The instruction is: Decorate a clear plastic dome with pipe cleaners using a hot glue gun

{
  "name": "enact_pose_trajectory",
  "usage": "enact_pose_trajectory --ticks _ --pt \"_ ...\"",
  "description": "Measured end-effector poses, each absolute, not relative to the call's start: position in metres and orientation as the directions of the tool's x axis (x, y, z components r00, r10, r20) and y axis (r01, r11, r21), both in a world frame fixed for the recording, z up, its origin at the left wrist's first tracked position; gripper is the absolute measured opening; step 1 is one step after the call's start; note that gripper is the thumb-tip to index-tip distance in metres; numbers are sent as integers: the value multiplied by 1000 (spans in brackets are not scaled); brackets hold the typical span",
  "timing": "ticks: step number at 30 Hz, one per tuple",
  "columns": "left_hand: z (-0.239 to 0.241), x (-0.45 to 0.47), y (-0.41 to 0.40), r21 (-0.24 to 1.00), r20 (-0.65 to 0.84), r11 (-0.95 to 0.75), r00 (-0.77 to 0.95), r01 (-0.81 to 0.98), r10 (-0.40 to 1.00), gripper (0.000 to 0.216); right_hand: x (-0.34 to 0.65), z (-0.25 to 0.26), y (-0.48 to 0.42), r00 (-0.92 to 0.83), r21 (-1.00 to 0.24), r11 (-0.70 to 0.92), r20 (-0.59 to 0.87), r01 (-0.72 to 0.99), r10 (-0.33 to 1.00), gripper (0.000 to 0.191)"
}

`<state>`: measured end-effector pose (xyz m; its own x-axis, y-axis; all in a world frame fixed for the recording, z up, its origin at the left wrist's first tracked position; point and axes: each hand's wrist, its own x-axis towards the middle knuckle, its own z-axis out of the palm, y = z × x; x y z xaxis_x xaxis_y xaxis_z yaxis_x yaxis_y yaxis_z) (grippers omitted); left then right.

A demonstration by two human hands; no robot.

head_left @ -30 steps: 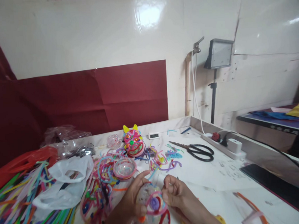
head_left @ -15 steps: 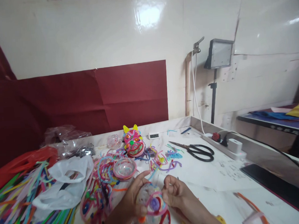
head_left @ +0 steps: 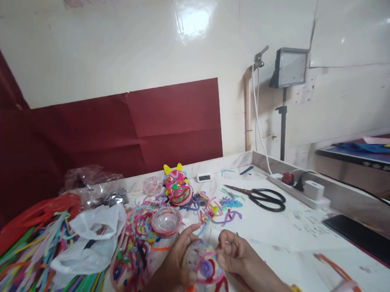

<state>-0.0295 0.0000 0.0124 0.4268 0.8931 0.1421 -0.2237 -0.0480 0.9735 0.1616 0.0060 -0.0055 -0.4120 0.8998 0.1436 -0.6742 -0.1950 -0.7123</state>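
Note:
A clear, rounded plastic shell (head_left: 204,273) trimmed with pink and red pipe cleaners is at the bottom centre, with a coiled purple pipe cleaner disc (head_left: 207,269) like an eye on it. My left hand (head_left: 179,263) wraps around its left side, thumb on the front and fingers over the top. Against the right edge of the shell, my right hand (head_left: 236,258) has thumb and forefinger pinched together; what lies between the fingertips is too small to make out. Behind the hands rests a clear bowl-like shell (head_left: 167,221) with a pink rim.
A finished-looking pink lion-like head (head_left: 177,186) with yellow ears stands at the back. Black-handled scissors (head_left: 264,198), a power strip (head_left: 302,192) and a dark phone (head_left: 369,245) lie to the right. Loose pipe cleaners (head_left: 31,270) and white plastic bags (head_left: 89,254) fill the left.
The whole scene has shifted slightly to the right in view. Both hands keep nearly the same hold on the shell, with the right fingers still pinched at its edge.

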Motion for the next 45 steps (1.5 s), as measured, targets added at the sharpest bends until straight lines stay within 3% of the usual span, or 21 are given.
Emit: enact_pose_trajectory --ticks 45 --pt "9 -29 1 975 145 -46 460 -219 876 89 167 -1 3 -419 -717 -246 70 -652 905 43"
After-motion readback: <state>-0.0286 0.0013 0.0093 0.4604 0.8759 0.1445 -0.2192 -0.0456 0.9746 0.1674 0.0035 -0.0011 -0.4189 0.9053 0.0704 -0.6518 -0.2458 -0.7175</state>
